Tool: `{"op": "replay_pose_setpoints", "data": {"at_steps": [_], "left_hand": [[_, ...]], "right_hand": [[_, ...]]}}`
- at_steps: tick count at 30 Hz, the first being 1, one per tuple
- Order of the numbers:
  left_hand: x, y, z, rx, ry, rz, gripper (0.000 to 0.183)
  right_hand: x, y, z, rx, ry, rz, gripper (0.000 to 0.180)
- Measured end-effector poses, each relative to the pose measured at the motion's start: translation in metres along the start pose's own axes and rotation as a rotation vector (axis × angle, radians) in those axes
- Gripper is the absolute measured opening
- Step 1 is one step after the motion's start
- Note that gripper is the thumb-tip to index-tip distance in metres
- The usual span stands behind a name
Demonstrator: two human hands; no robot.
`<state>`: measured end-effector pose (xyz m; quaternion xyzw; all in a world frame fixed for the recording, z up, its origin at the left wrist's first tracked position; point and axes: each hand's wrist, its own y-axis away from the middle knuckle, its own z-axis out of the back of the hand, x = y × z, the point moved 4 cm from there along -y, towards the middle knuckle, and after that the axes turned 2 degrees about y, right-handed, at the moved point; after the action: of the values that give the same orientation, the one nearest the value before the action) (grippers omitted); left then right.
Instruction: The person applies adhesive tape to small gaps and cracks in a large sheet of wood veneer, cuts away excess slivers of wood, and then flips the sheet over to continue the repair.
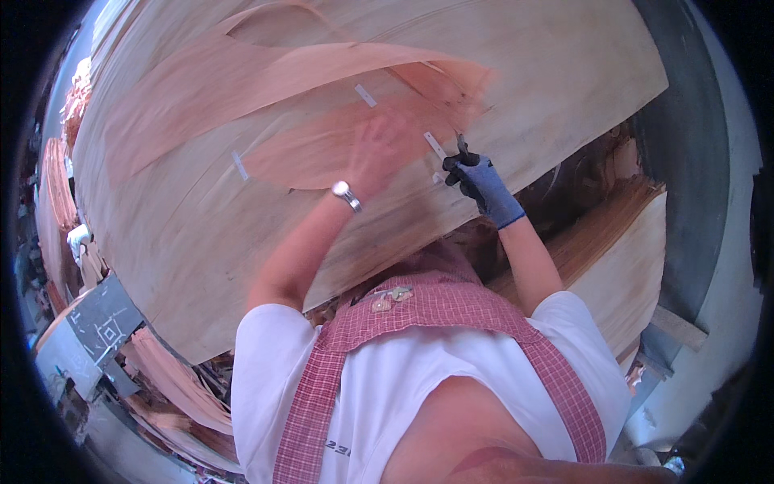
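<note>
My left hand (381,142), bare with a silver wristwatch (346,195), is blurred by motion over a reddish sheet of wood veneer (302,160). Its fingers are too smeared to make out. My right hand (481,181) wears a blue knit glove with black-coated fingers. These are closed around a small dark tool (462,145), perhaps a knife, pointing away from me. Just left of the glove lies a white strip of tape (433,145) with small holes. Similar strips lie beyond my left hand (365,95) and at the veneer's left end (240,165).
A large pale veneer sheet (181,260) spreads under everything. A long reddish veneer piece (199,103) curves across its far side, its right end curled and blurred. Stacked veneer (611,260) lies lower at right. A grey board with white marks (106,327) and more veneer stacks (175,375) stand at left.
</note>
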<state>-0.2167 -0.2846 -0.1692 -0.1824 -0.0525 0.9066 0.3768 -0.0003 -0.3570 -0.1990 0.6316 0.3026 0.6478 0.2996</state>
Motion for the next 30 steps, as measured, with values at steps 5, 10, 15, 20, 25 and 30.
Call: {"op": "replay_pose_setpoints", "data": {"at_steps": [5,10,15,20,25,30], "left_hand": [[-0.062,0.012,-0.038,0.124,0.019,0.048,0.057],[-0.057,0.008,-0.040,0.147,0.075,-0.002,0.054],[-0.057,-0.003,-0.035,0.184,0.110,0.025,0.049],[-0.046,-0.080,-0.039,0.218,0.053,0.094,0.044],[-0.024,-0.130,-0.033,-0.127,0.037,0.117,0.051],[-0.011,-0.157,-0.034,-0.347,-0.242,0.242,0.056]], "right_hand": [[-0.013,0.002,-0.004,-0.025,-0.016,0.049,0.020],[-0.010,-0.026,0.036,-0.188,0.848,0.476,0.027],[0.019,-0.017,0.087,-0.103,0.186,0.294,0.023],[0.031,-0.034,0.108,-0.123,-0.047,0.304,0.026],[0.030,-0.045,0.112,-0.223,-0.152,0.268,0.026],[0.032,-0.055,0.113,-0.214,-0.221,0.259,0.023]]}}
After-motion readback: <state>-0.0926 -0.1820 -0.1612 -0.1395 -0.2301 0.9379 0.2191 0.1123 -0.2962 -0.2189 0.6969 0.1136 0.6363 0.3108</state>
